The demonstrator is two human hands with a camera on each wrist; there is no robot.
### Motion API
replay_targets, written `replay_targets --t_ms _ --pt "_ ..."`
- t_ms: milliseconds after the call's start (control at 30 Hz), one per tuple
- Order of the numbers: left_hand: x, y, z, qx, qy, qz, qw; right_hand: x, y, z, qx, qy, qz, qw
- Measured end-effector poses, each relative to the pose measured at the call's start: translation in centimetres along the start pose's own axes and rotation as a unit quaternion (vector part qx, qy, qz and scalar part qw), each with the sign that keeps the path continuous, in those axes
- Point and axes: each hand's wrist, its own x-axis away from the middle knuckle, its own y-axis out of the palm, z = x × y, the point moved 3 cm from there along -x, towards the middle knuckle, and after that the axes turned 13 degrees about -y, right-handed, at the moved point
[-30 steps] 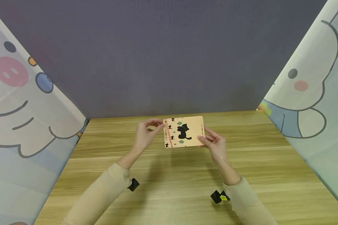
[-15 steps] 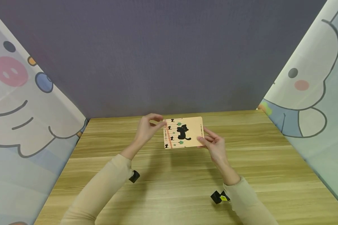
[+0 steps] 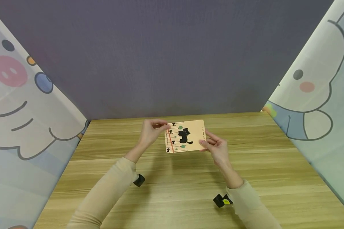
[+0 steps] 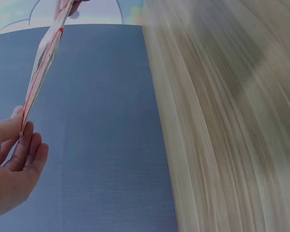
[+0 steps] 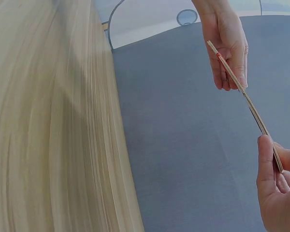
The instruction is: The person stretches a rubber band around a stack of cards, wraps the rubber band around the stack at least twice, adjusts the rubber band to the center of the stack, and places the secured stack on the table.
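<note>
A thin cream booklet (image 3: pixel 196 135) with a black cat print is held up above the table in the head view. A narrow red elastic band (image 3: pixel 170 141) runs across its left end. My left hand (image 3: pixel 150 131) pinches the band with thumb and fingers at the upper left corner of the booklet. My right hand (image 3: pixel 219 149) grips the right end, thumb on the printed face and fingers behind. Both wrist views show the booklet edge-on; in the left one, the red strand ends at the left fingertips (image 4: pixel 26 128).
A wooden table (image 3: pixel 172 203) lies below, with a dark grey panel (image 3: pixel 172 57) behind it. Cartoon-printed walls stand at the left (image 3: pixel 14 127) and right (image 3: pixel 312 105). Black wrist devices show near the left sleeve (image 3: pixel 114 187) and right sleeve (image 3: pixel 246 200).
The booklet has shifted slightly left and down with both hands. The red strands, spread and crossed a second ago, now lie closer together, and the left thumb has slid over the band's upper end.
</note>
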Motion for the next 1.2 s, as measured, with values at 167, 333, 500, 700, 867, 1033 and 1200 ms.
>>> replay_targets --t_ms 167,333,500,700,867,1033,1200 --pt "0.9 0.9 1.7 0.009 0.012 -0.035 0.9993 0.1 -0.1 1.8 -0.02 -0.031 -0.037 0.999" --pt "1.4 1.4 3.4 -0.017 0.02 -0.042 0.9987 0.3 1.1 0.2 0.003 0.002 -0.026 1.0" --pt "0.3 0.8 2.4 -0.033 0.027 -0.028 0.9987 0.1 0.9 0.0 0.01 0.034 0.004 0.999" --pt "-0.4 -0.4 1.4 -0.054 0.021 -0.023 0.998 0.1 0.7 -0.5 -0.006 0.032 0.016 0.999" --pt "0.0 -0.6 1.4 -0.06 -0.011 -0.031 0.9976 0.1 0.5 -0.2 -0.007 0.014 0.011 1.0" --pt "-0.1 -0.1 0.6 -0.029 -0.026 -0.018 0.9991 -0.1 -0.6 2.5 -0.041 -0.035 -0.007 0.999" --pt "0.0 0.7 0.6 -0.014 -0.026 -0.02 0.9994 -0.5 -2.3 6.5 -0.066 -0.088 -0.052 0.993"
